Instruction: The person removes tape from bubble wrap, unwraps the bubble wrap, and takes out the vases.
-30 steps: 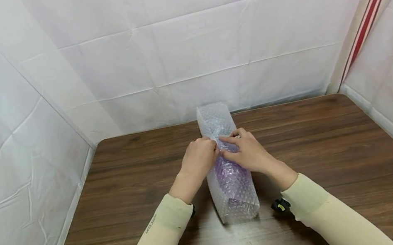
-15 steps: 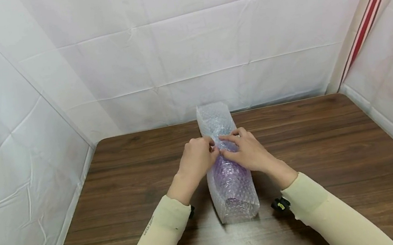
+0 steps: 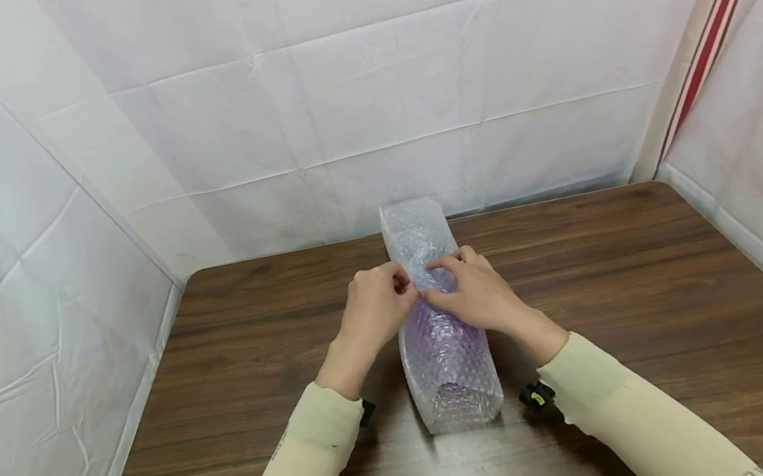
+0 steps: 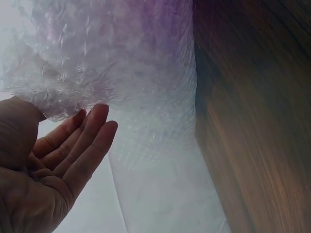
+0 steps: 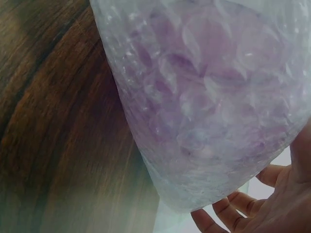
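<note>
A long parcel of clear bubble wrap, tinged purple by something inside [image 3: 448, 346], lies lengthwise on a dark brown wood-grain table [image 3: 255, 329], its far end at the back edge before creased white sheeting [image 3: 368, 93]. The left hand [image 3: 372, 304] touches the wrap's upper left side with fingers loosely bent, though whether thumb and forefinger pinch the film cannot be told. The right hand [image 3: 478, 289] rests opposite on the wrap, thumb and forefinger spread moderately apart, below which a pale yellow-green sleeve [image 3: 640, 413] covers the forearm.
</note>
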Available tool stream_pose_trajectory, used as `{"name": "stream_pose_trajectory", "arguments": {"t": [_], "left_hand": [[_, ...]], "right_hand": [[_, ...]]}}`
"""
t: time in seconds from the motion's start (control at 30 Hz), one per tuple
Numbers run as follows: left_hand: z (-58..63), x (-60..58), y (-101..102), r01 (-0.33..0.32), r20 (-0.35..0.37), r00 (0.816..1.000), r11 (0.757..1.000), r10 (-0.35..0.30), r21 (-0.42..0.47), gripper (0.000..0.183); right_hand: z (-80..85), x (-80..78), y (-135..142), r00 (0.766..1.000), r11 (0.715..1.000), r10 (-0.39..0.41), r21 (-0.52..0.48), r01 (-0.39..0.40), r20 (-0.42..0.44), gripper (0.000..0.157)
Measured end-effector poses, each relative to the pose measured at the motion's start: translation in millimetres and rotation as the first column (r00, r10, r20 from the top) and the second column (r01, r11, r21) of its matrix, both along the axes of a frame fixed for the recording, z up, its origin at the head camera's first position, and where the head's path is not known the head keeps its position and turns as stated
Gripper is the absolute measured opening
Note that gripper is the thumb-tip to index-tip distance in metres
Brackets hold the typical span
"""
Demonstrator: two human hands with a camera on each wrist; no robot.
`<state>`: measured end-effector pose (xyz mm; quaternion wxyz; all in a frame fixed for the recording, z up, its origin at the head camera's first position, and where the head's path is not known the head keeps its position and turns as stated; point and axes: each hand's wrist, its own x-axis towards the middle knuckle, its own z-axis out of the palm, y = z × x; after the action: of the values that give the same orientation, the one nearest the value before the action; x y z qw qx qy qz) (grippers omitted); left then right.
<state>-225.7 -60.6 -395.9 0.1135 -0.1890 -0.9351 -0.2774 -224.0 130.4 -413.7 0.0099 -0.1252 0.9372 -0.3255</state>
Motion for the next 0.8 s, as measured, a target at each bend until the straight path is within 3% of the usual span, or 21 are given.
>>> {"name": "stream_pose_trajectory", "arguments": {"t": [0.53, 0.8], "left_hand": [[5.8, 0.2, -16.4, -0.037, 0.002, 0.999, 0.997, 0.037, 0.069, 0.005], [5.1, -0.2, -27.6, -0.064, 0.072, 0.996, 0.994, 0.058, 0.092, 0.008]], "right_hand": [[1.0, -0.6, -7.6, 0.999, 0.996, 0.034, 0.082, -0.033, -0.021, 0.047], [0.0, 0.3, -7.6, 0.999, 0.996, 0.028, 0.083, -0.027, -0.018, 0.048]]}}
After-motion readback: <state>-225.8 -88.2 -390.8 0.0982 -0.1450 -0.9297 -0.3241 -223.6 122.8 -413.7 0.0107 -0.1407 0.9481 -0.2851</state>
